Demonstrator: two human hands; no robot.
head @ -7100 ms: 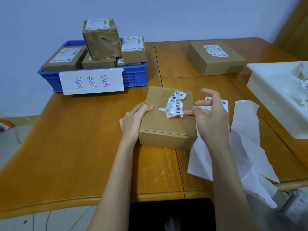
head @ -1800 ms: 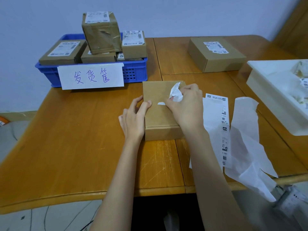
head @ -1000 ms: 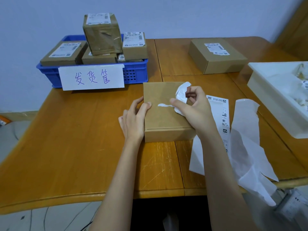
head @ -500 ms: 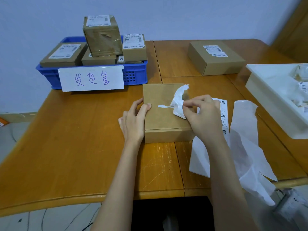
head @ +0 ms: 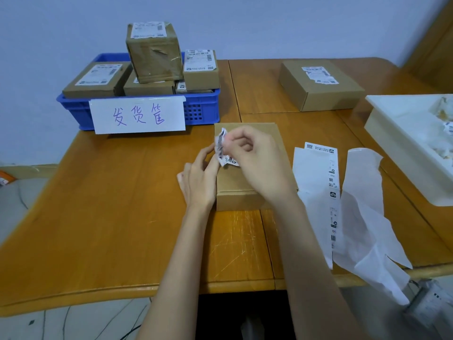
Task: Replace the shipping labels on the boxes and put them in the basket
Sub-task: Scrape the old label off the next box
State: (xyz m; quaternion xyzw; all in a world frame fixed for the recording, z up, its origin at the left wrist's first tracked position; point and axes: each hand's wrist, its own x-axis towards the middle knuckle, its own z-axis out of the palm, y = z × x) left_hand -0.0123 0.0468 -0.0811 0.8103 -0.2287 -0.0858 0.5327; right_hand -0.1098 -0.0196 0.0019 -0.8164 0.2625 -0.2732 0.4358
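The blue basket (head: 201, 111) at the table's far left holds several labelled cardboard boxes, one taped box (head: 154, 52) stacked on top; a handwritten paper sign (head: 138, 116) covers its front. The white tray (head: 392, 133) at the right edge holds crumpled paper scraps. The brown box (head: 247, 200) lies flat near the table's (head: 98, 204) middle, its long axis running away from the person. The right hand (head: 255, 160) pinches the crumpled old label (head: 224, 152) with curled fingers over the box's left edge; the left hand (head: 199, 180) touches it with fingertips, fingers fairly straight. Label sheets (head: 318, 180) and backing paper (head: 365, 217) lie right of the box; bare wood lies to the left
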